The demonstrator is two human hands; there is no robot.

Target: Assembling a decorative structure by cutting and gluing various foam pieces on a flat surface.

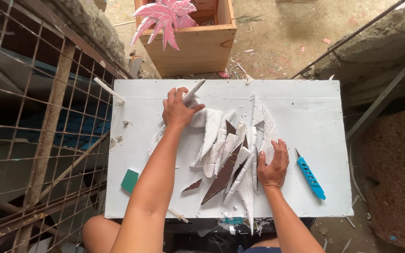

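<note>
Across the white surface (pixel 305 107) lay white leaf-shaped pieces (pixel 233 154), the right hand (pixel 273 164) pressing flat on them, fingers together, while the left hand (pixel 179 110) pinched a white stick (pixel 194 90).

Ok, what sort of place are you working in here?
Probably a rough outdoor craft workshop. A white board serves as a bench over a dusty concrete floor, strewn with white leaf-shaped cutouts and a blue utility knife. A rusty wire mesh and a wooden crate stand nearby.

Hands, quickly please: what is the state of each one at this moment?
Left hand: closed around a white stick, resting on the white cut-out pieces.
Right hand: open, flat, pressing on the white cut-out pieces; it holds nothing.
</note>
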